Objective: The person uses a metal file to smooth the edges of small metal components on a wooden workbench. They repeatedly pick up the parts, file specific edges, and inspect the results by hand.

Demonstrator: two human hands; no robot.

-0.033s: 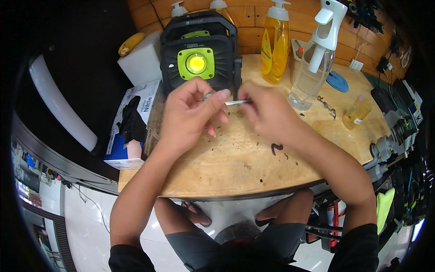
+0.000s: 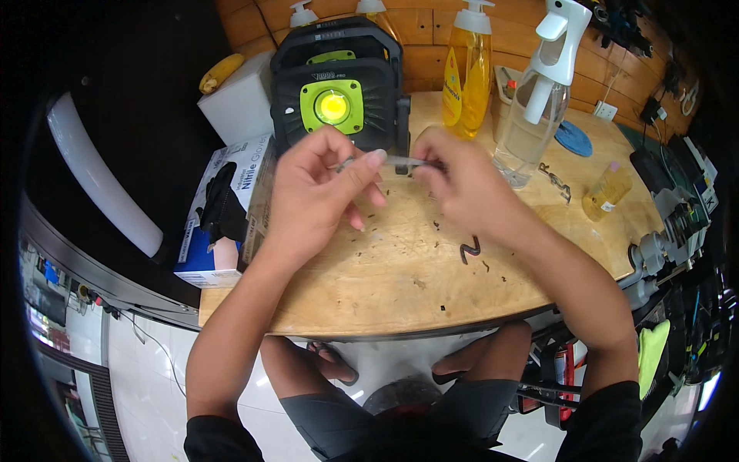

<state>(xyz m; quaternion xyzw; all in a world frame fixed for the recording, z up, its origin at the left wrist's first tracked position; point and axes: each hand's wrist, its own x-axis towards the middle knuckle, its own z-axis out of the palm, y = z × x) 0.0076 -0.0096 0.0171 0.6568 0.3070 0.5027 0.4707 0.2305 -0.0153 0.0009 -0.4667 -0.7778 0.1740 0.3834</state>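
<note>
A thin, shiny grey strip (image 2: 406,161) is stretched between my two hands above the table, in front of the lit work lamp. My left hand (image 2: 312,192) pinches its left end between thumb and forefinger, with the other fingers loosely curled. A small rounded grey bit shows behind that thumb. My right hand (image 2: 473,185) is closed on the other end, where something dark shows at the fingertips. The right hand is slightly blurred, and its grip hides that end. Below it on the wood lies a dark, bent, cord-like piece (image 2: 471,250).
Behind my hands stands the black work lamp (image 2: 335,108). A glove box (image 2: 254,165) is at left. To the right stand an amber pump bottle (image 2: 466,77), a clear spray bottle (image 2: 531,131) and a small bottle (image 2: 606,192). Dark crumbs litter the wooden table (image 2: 369,300).
My right hand has shifted slightly right and up, and more of the strip shows between my hands. The left hand has barely moved.
</note>
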